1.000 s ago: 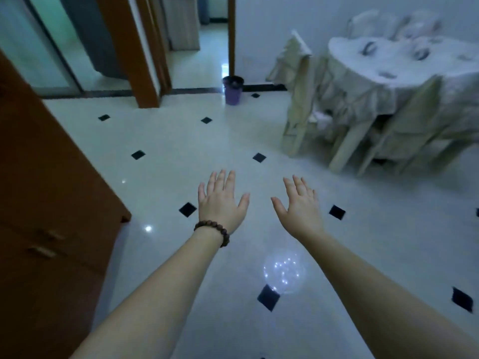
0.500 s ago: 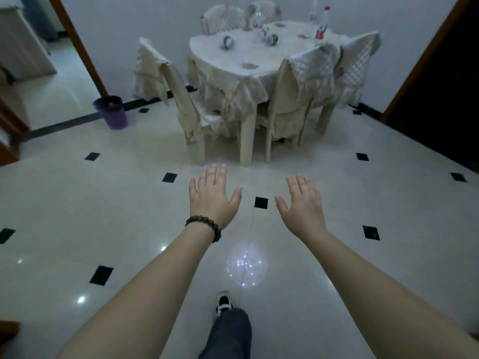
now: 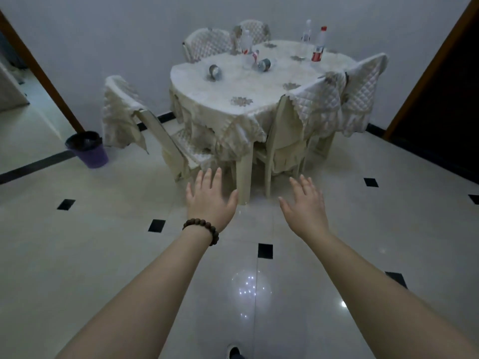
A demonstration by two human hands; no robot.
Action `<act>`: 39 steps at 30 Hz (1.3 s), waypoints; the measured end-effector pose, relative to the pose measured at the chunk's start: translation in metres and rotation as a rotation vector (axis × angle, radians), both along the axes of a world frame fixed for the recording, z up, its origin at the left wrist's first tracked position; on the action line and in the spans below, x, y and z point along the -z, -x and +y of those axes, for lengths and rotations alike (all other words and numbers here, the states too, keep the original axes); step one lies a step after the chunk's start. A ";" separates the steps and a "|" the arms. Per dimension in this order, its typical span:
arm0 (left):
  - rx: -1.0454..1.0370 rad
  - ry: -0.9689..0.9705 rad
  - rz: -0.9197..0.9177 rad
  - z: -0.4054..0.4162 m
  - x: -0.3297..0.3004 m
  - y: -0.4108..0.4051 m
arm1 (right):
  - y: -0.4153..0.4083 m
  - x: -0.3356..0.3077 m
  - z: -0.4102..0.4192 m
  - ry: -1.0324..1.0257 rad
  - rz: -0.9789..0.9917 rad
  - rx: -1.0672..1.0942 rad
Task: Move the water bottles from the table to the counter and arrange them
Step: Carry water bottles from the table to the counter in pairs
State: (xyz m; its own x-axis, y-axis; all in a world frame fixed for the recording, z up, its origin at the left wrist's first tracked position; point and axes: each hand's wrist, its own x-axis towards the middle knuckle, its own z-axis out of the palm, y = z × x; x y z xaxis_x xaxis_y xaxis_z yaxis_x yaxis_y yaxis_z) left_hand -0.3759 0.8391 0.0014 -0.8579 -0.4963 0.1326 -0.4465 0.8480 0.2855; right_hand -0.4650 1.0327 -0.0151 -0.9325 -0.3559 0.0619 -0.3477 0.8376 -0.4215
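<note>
Left hand (image 3: pixel 210 200) and right hand (image 3: pixel 305 206) reach forward over the tiled floor (image 3: pixel 103 255), fingers straight and spread, holding nothing. Ahead, well apart from them — the cloth-covered table (image 3: pixel 259 84) carrying upright water bottles (image 3: pixel 318 45), chairs around it.

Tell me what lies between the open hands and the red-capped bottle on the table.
Head view: beyond the left hand and right hand, a cream chair at the table's near edge, then bare tablecloth up to the red-capped clear plastic bottle.
</note>
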 end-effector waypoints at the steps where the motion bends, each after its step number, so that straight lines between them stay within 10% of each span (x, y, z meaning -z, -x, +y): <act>1: 0.004 0.000 0.002 -0.009 -0.002 0.020 | 0.018 -0.001 -0.007 -0.004 -0.008 0.010; 39: -0.158 -0.071 -0.064 -0.382 0.030 0.703 | 0.739 0.011 -0.384 -0.071 0.009 -0.166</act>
